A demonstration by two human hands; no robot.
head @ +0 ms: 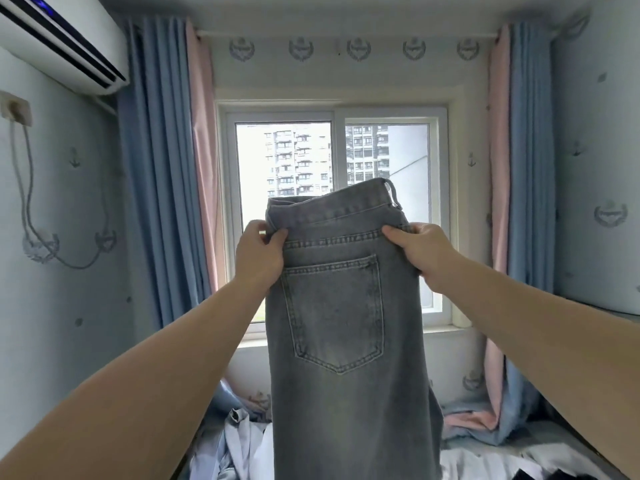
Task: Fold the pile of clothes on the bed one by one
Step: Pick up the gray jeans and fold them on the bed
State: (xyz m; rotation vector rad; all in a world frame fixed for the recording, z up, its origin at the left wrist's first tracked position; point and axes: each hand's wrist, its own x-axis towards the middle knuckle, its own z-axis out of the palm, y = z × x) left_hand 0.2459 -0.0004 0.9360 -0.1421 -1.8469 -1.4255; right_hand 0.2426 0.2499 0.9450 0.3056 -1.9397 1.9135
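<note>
Above the bed [540, 445]: I held the jeans [346, 393] up before the window [284, 161], legs hanging over the pile [239, 445].
Grip: left hand [260, 259] and right hand [424, 258] each clamped on a side of the waistband.
Risk: hanging legs could snag loose clothes below; the layers might slip askew if one grip loosened.
Jeans: grey washed denim, one back pocket facing me, seemingly halved lengthwise.

Count: garments, hands, room fittings.
One pair of jeans [346, 393], one back pocket [334, 313] showing. Two hands: left hand [259, 258], right hand [427, 254]. One window [332, 114], two panes. Two blue curtains [156, 168], two pink curtains [202, 168]. One air conditioner [59, 39], one wall socket [15, 112]. Clothes pile [242, 445] on the bed: number of pieces unreadable.
</note>
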